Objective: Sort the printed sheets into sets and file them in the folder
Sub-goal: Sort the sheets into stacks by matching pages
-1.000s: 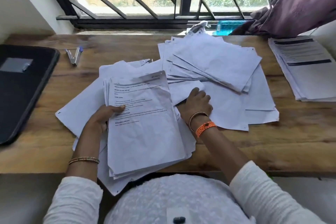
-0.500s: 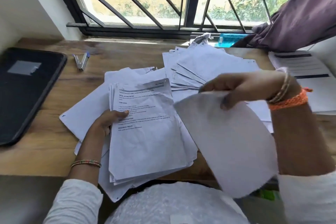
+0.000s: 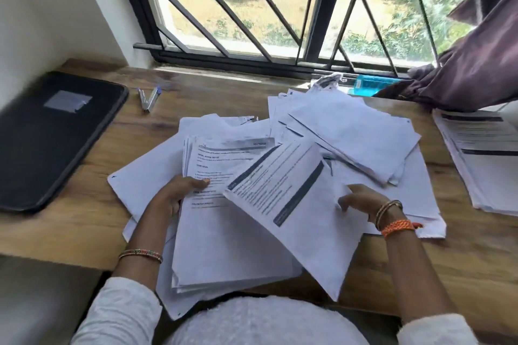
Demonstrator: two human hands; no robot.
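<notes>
Gripping a stack of printed sheets (image 3: 224, 232) by its left edge, the left hand (image 3: 176, 193) has its thumb pressed across the top page, whose headings face up. That stack lies at the near edge of the wooden desk (image 3: 92, 221), hanging slightly past it toward the person's lap. The right hand (image 3: 361, 202) pinches a single printed sheet (image 3: 291, 204) at its right edge, fingers curled around the paper; this sheet, with dark header bars, lies tilted across the stack's right side. Beneath both spreads a loose layer of blank-side-up pages (image 3: 157, 168). Farther back, toward the window grille (image 3: 252, 8), sits a fanned pile of sheets (image 3: 353, 131), also showing white backs. At the right desk edge rests a separate neat set of printed pages (image 3: 482, 159), partly under a purple curtain (image 3: 476, 64). A black folder (image 3: 50, 137) lies closed at the far left, well apart from the papers, with two pens (image 3: 148, 98) just beyond its corner.
</notes>
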